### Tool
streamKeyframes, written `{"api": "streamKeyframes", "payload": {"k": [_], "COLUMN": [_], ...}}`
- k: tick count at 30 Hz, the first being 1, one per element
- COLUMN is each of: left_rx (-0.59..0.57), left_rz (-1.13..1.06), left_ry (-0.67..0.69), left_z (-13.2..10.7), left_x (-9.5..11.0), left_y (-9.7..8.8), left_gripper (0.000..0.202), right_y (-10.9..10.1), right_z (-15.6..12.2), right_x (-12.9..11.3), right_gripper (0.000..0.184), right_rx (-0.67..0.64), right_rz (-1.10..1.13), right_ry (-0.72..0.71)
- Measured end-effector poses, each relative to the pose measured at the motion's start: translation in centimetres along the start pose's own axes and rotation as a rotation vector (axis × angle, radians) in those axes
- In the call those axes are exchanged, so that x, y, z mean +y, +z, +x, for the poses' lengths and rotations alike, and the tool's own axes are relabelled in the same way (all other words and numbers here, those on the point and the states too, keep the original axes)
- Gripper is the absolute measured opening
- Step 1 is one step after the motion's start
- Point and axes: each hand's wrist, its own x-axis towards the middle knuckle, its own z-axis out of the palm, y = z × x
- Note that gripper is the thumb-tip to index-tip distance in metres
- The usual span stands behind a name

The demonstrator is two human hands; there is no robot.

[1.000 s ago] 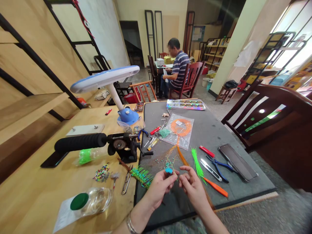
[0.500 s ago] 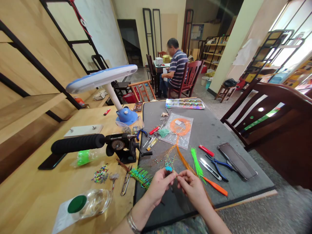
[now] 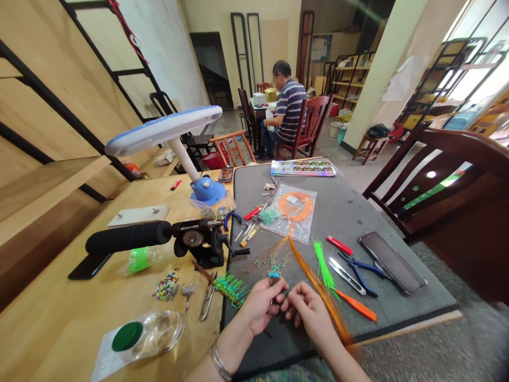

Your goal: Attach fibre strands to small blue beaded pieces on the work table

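My left hand (image 3: 260, 307) pinches the turquoise-beaded wires (image 3: 274, 274) firmly, holding them upright over the grey work mat (image 3: 338, 212). My right hand (image 3: 306, 313) curls just beside; I cannot tell whether it grips anything.

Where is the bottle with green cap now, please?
In the head view, the bottle lies on white paper on the wooden table, lower left, near the left hand.

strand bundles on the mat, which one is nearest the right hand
The long orange bundle, running past the right hand; the green bundle is shorter and farther right.
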Motion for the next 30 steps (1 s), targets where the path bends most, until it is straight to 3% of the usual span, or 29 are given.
{"api": "streamKeyframes", "payload": {"k": [5,30], "left_rx": [-0.007,-0.054], "left_rz": [-0.021,-0.059], "left_ry": [-0.019,-0.004], "left_z": [0.07,0.6], "left_x": [0.25,-0.27], "left_y": [0.13,-0.39], "left_gripper": [0.045,0.033], "right_y": [0.15,0.92], "right_z": [0.17,0.47], "right_x": [0.0,-0.43], "right_gripper": [0.039,0.043], "right_rx": [-0.051,-0.046], "right_rz": [0.015,-0.015], "right_ry": [0.002,0.016]}}
